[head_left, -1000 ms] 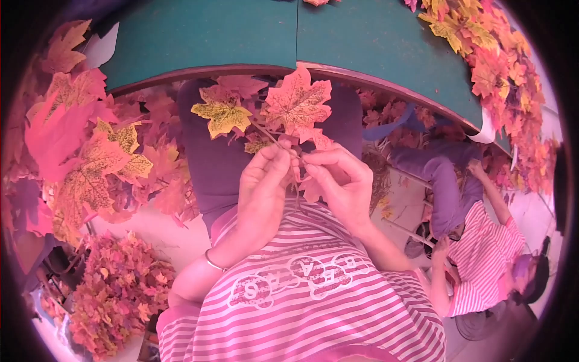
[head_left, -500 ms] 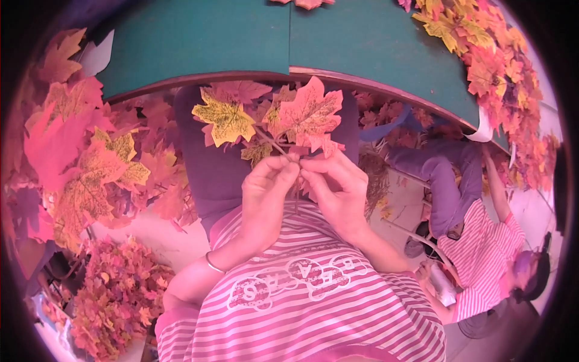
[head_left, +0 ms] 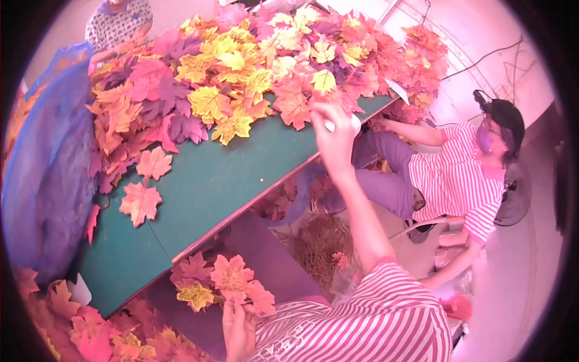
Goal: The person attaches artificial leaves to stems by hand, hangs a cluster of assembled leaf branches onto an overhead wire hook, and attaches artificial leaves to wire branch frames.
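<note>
My left hand (head_left: 238,326) is low in the view, its fingers closed on a sprig of artificial maple leaves (head_left: 232,279), orange-pink with one yellow leaf. Stretched forward over the table's edge, my right hand (head_left: 335,136) has curled fingers at the near side of a large pile of artificial maple leaves (head_left: 241,66). An orange leaf (head_left: 294,107) and a yellow leaf (head_left: 324,81) are close to its fingertips. Whether those fingers pinch a stem is too small to see. A white piece (head_left: 355,123) shows beside that hand.
The green tabletop (head_left: 211,181) carries two loose orange leaves (head_left: 145,196). Blue mesh cloth (head_left: 51,169) hangs at left. A person in a striped shirt (head_left: 452,169) sits at right; another person (head_left: 117,30) is behind the pile. More leaves (head_left: 96,338) lie lower left.
Both hands were together on the sprig. My right hand has left it and reached forward to the pile; the left still holds the sprig. The view has turned and risen.
</note>
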